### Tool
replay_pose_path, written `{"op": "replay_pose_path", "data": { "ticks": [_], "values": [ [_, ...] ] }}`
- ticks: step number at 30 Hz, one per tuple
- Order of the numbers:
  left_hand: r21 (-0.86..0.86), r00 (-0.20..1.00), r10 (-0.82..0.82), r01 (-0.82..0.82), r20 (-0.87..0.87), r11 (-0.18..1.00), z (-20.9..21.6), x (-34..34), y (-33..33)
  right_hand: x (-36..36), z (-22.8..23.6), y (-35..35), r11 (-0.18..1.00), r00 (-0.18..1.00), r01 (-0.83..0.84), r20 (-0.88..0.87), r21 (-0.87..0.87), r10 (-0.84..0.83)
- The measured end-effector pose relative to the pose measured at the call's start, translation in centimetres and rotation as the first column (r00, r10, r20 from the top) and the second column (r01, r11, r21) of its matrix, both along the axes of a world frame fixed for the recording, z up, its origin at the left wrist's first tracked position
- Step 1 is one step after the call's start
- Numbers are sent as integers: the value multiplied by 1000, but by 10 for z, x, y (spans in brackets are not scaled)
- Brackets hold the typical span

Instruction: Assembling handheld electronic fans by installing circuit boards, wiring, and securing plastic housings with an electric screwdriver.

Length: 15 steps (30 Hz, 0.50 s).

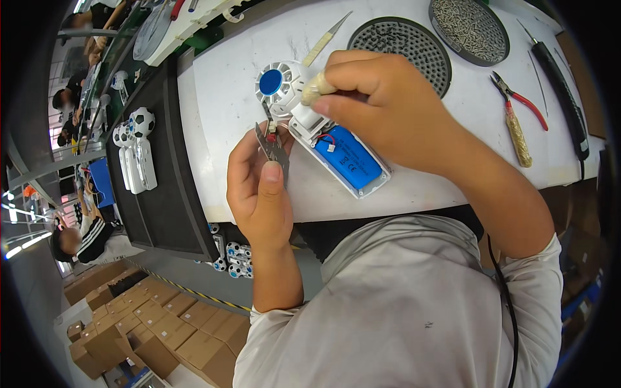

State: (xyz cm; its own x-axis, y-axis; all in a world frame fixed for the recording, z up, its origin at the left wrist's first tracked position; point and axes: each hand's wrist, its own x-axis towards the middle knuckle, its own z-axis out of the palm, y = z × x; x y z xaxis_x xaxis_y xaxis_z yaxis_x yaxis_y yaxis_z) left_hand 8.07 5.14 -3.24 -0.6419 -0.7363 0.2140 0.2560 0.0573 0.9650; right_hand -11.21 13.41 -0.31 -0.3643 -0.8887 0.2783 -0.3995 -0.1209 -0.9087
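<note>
A white plastic housing point(386, 176) lies on the table with its back off, a blue battery pack point(352, 161) inside it. Its round slotted head point(289, 76) carries a blue disc. My left hand point(259, 187) is closed on a small dark circuit board point(274, 150), held upright beside the housing, thumb on its face. My right hand point(381, 103) is over the housing's neck, thumb and covered fingertips pinched together; what they hold, if anything, is hidden. A small white connector point(331, 148) on thin red and black wires rests on the battery pack.
Tweezers point(328, 37) lie behind the head. Two round trays hold dark screws point(404, 48) and silver screws point(470, 29). Red-handled cutters point(514, 116) and a black electric screwdriver point(561, 97) lie right. A black conveyor point(152, 213) runs left, bearing football-patterned units point(137, 155).
</note>
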Motion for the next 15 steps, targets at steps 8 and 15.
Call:
{"op": "replay_pose_path", "data": {
  "ticks": [8, 15],
  "values": [
    [30, 996, 11, -9, -92, 1000, 1, -5, -5, -8, 7, 5, 984, 958, -109, 279, 143, 66],
    [89, 993, 35, -26, -110, 996, 4, -6, -3, -8, -3, 5, 995, 930, -91, 361, 47, 68]
  ]
}}
